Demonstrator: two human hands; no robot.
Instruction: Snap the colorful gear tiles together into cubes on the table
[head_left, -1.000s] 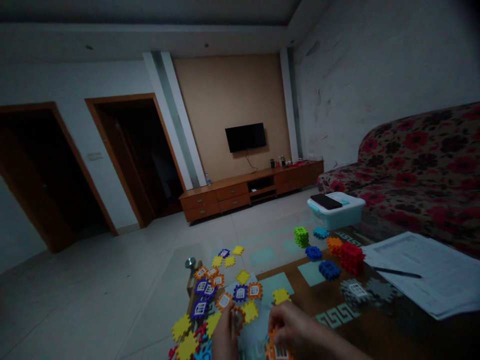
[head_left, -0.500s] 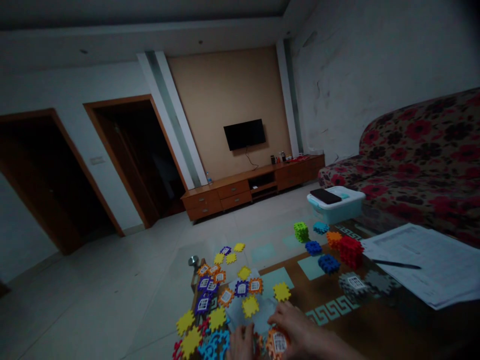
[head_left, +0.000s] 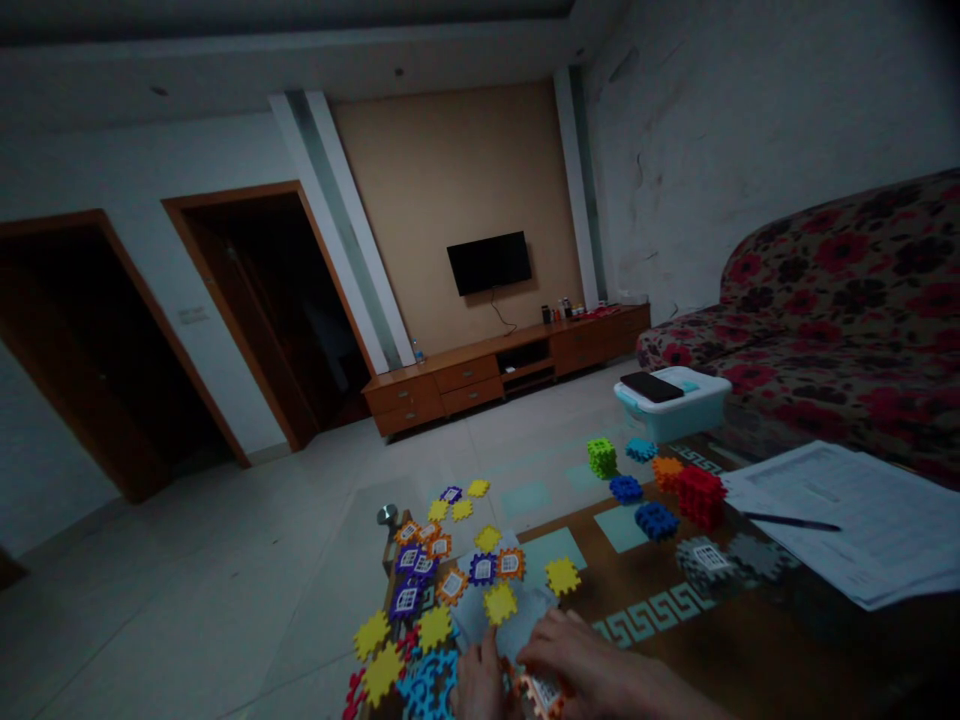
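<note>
My right hand [head_left: 581,662] curls over an orange-framed plastic window piece [head_left: 544,693] at the bottom edge of the view, and the piece is tilted. My left hand [head_left: 478,684] stands just left of that piece, its lower part cut off by the frame. Around both hands lie interlocking gear-edged tiles, among them a yellow tile [head_left: 500,603], a purple window tile [head_left: 483,569] and a blue lattice of joined tiles [head_left: 429,686]. Several more tiles spread across a sheet of paper [head_left: 480,620].
The patterned glass-topped table [head_left: 660,625] also holds a red block cluster [head_left: 700,497], a green cube [head_left: 601,458], papers with a pen [head_left: 791,522] and a grey tile assembly [head_left: 709,560]. A lidded plastic box [head_left: 670,403] stands near the floral sofa [head_left: 840,300].
The orange window piece has shifted left and tilted, with my right hand moving left over it, closer to my left hand. The view has turned slightly.
</note>
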